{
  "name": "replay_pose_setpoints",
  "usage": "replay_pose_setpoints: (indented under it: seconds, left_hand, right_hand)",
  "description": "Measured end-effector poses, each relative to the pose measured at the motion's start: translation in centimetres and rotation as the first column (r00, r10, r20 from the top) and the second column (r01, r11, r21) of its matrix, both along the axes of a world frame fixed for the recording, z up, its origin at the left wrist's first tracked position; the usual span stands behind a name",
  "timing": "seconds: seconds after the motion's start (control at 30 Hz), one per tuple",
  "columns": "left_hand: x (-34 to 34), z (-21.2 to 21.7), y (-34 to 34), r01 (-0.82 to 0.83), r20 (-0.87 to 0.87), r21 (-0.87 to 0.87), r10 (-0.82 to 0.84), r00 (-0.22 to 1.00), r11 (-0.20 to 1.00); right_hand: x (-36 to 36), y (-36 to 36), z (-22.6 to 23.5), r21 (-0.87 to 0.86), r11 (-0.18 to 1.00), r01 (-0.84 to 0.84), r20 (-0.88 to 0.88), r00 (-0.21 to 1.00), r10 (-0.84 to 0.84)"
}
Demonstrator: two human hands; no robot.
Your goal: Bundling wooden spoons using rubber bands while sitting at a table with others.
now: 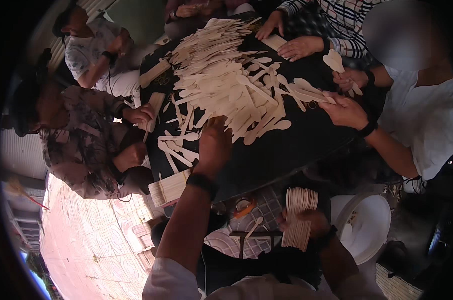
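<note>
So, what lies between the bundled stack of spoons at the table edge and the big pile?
In the head view, a few loose wooden spoons lie on the dark table between the bundle and the pile.

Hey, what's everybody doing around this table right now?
Several people sit around a dark table heaped with a pile of flat wooden spoons. The camera wearer's left hand reaches into the near edge of the pile, while the right hand holds a stacked bundle of spoons below the table edge. Other people's hands pick through the pile from the far and right sides. A tied bundle rests at the table's near left corner, and a white bucket stands on the floor to the right.
</note>
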State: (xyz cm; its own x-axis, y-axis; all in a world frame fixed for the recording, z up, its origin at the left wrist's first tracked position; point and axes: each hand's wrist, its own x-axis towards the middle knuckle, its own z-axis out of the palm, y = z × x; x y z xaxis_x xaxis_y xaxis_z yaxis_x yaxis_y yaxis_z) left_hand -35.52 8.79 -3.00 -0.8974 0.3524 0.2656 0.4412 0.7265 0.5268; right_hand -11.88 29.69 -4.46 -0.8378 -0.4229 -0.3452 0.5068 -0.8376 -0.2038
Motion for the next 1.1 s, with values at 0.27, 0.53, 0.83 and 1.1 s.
replay_pose_setpoints:
  seconds: [0.27,0.53,0.83,1.1]
  left_hand:
    - [-5.4,0.0,3.0,-0.150,-0.138,-0.284,0.115,0.984,0.947]
    - [-5.2,-2.0,0.9,-0.206,-0.096,-0.198,0.190,0.977,0.958]
    - [-3.5,2.2,-4.8,-0.335,0.637,0.242,0.111,0.762,0.910]
    - [-0.9,6.2,-7.0,-0.431,0.494,0.375,0.216,0.842,0.821]
  right_hand:
    - [-0.2,0.9,-1.8,-0.048,0.972,-0.231,0.039,0.972,0.233]
    - [-0.7,0.5,-0.4,0.051,0.965,-0.258,0.057,0.965,0.256]
    - [-0.5,0.3,-0.3,-0.030,0.980,-0.197,0.047,0.979,0.199]
    - [-0.2,-0.1,-0.4,0.037,0.982,-0.184,0.074,0.981,0.181]
